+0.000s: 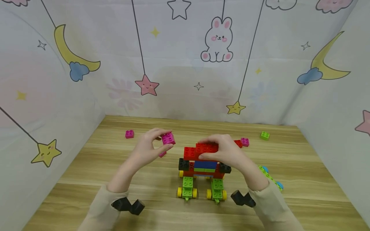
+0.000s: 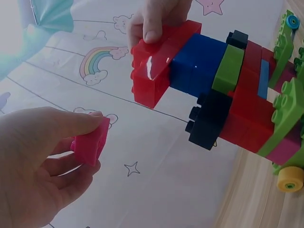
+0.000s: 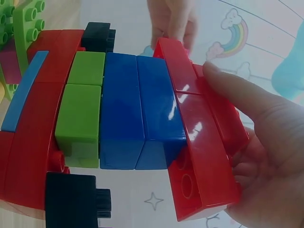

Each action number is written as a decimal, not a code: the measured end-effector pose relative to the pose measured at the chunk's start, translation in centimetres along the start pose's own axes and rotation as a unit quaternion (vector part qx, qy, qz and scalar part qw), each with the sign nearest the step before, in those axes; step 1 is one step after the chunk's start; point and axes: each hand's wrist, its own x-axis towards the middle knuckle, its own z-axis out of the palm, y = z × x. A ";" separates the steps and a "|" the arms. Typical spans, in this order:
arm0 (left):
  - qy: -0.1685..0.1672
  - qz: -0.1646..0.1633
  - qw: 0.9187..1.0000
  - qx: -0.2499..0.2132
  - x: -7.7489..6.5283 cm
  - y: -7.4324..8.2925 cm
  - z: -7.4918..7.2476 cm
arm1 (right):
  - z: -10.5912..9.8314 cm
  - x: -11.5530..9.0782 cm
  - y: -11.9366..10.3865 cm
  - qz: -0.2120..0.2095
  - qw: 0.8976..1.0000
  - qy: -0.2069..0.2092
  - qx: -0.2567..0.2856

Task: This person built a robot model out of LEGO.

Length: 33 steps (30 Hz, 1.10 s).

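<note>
Raised to the left of a toy-brick build, my left hand (image 1: 144, 149) pinches a pink brick (image 1: 168, 138) between thumb and fingers. My right hand (image 1: 224, 148) grips the red bricks (image 1: 189, 153) that top the build, its thumb on the near side. Beneath them are stacked blue bricks (image 3: 121, 111) and green bricks (image 3: 78, 107), with black bricks (image 1: 183, 164) sticking out on both sides. Lower down come more red bricks (image 2: 251, 116), then green wheeled bases (image 1: 188, 182) with yellow wheels, standing on the table.
Another pink brick (image 1: 162, 154) lies beneath my left hand, partly hidden. Farther off on the wooden table (image 1: 138, 211) are a pink brick (image 1: 129, 134) at left, a pink brick (image 1: 244, 141) and a green brick (image 1: 265, 135) at right. A blue-wheeled green base (image 1: 270, 177) sits by my right forearm.
</note>
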 end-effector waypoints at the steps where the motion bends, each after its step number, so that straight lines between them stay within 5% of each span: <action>1: 0.000 0.005 1.000 -0.003 0.0 0.3 0.0 | 0.0 0.0 0.0 0.000 1.000 0.002 0.001; 15: 0.006 0.053 0.998 -0.043 -0.1 2.3 0.6 | 0.2 -0.3 0.1 0.010 0.999 0.014 0.027; 25: -0.021 0.089 0.994 -0.051 -0.5 2.5 1.3 | 0.5 -0.3 0.2 0.018 0.999 0.020 0.027; 33: -0.037 0.083 0.994 -0.053 -0.6 2.4 1.8 | 0.6 -0.2 0.3 0.023 0.999 0.018 0.032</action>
